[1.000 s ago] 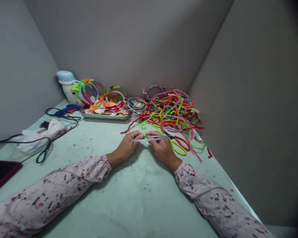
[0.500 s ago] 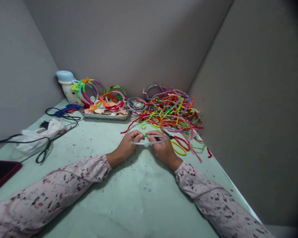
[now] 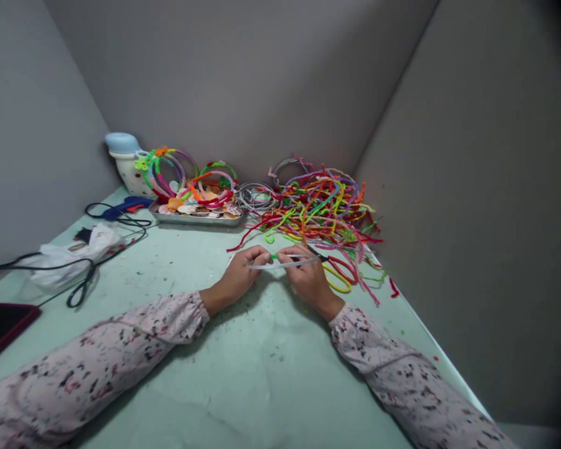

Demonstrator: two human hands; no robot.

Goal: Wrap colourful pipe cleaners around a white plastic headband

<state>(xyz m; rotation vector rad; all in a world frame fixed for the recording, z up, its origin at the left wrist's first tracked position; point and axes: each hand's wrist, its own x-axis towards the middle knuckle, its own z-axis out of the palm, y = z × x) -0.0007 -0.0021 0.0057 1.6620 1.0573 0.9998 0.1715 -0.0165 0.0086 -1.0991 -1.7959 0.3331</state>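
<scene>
My left hand (image 3: 247, 269) and my right hand (image 3: 305, 274) meet above the table, thumbs and fingertips pinched close together. Between them they hold a thin whitish hoop (image 3: 280, 265), seen nearly edge-on. A short bit of green pipe cleaner (image 3: 273, 256) shows at the hoop's far side, between my two thumbs; how it is fastened there is hidden by my fingers. Just beyond my right hand lie scissors (image 3: 339, 275) with one red and one yellow handle loop, their blades partly covered.
A tangled heap of coloured pipe cleaners (image 3: 322, 206) lies at the back right, beside coiled grey wire (image 3: 257, 196). A metal tray (image 3: 199, 220) holds shells and decorated hoops. To the left are a glue gun (image 3: 127, 207), black cord (image 3: 93, 268), a plastic bag (image 3: 63, 262) and a dark red-edged device (image 3: 7, 330).
The hoop has tipped slightly, so it looks flatter and its near edge sits a little higher. Both hands keep almost the same place and grip.
</scene>
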